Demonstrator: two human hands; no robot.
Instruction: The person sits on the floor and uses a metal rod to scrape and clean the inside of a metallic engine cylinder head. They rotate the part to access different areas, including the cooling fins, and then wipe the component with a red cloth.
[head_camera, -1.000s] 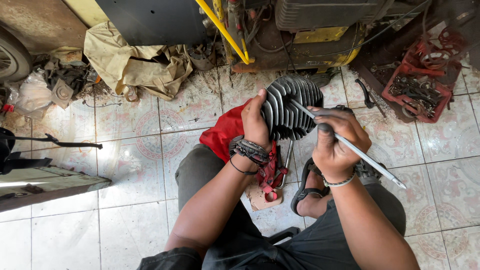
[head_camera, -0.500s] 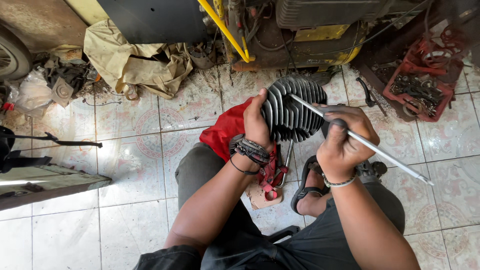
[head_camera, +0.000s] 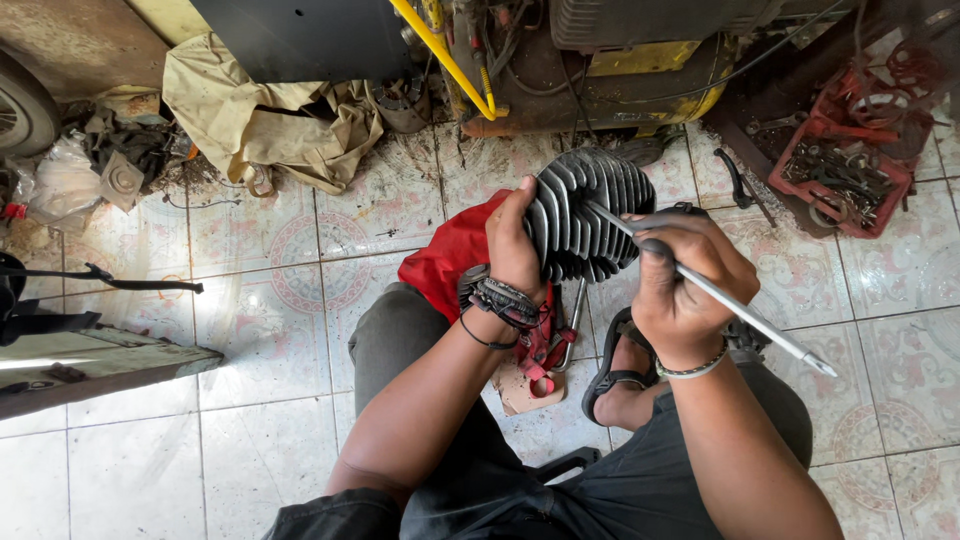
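Both hands grip: left hand (head_camera: 515, 240) clasps the finned cylinder (head_camera: 585, 215), right hand (head_camera: 685, 280) the rod (head_camera: 740, 315); slipping could chip fins.

Small-engine repair workshop, grimy patterned floor tiles (head_camera: 250, 300), red tray of greasy tools (head_camera: 840, 175), yellow-framed machine (head_camera: 600, 70) with exposed wiring, oily rags (head_camera: 265, 125), part of a tyre (head_camera: 20, 115), finned engine cylinder (head_camera: 585, 215) in the hands.

red crate (head_camera: 800, 170) full of greasy tools top right | crumpled tan cloth (head_camera: 262, 112) top left | yellow bar (head_camera: 442, 58) | red rag (head_camera: 452, 255) on dirty tiles
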